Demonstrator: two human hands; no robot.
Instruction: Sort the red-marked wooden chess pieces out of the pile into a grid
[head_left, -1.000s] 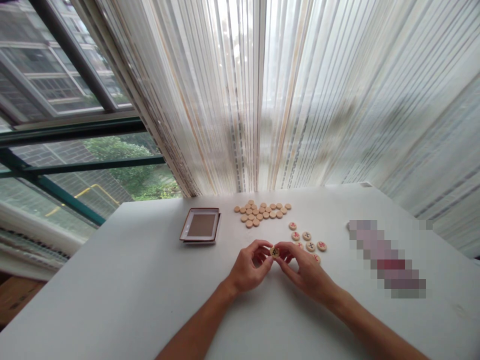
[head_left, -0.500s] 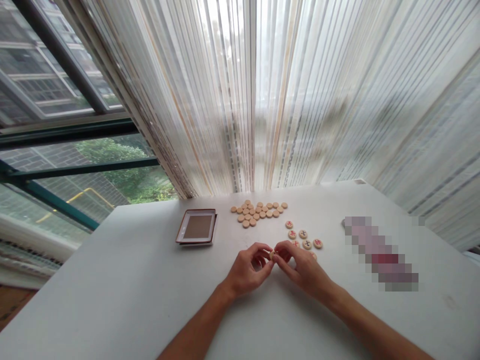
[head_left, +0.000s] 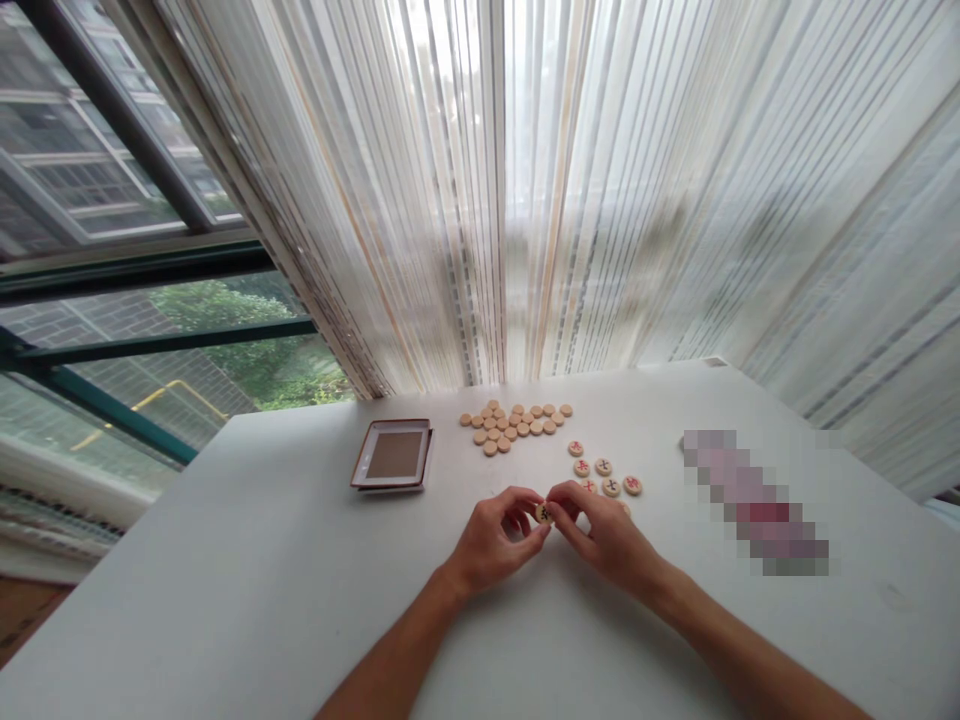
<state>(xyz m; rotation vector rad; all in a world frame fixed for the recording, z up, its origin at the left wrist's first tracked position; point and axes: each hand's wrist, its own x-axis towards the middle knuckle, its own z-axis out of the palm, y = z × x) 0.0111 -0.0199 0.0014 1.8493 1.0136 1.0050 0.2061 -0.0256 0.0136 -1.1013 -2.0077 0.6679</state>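
Between my two hands is a round wooden Chinese chess piece (head_left: 543,513), its dark-marked face turned toward me. The thumb and fingers of my left hand (head_left: 499,535) pinch it from the left. My right hand (head_left: 600,530) grips its right edge with the fingertips. Just beyond my right hand lie several chess pieces with their characters up, among them a red-marked piece (head_left: 633,485) and a dark-marked piece (head_left: 604,467); my right hand partly covers some of them. Farther back is a cluster of plain-faced chess pieces (head_left: 512,421).
A shallow square box (head_left: 393,455) with a brown inside stands left of the cluster. A blurred-out pinkish object (head_left: 750,505) lies on the right of the white table (head_left: 247,560). Striped curtains (head_left: 510,200) hang behind the table, with a window at the left.
The chess piece has turned in my fingers, from nearly edge-on to showing its dark character. Both hands stay in almost the same place. The view has shifted slightly.
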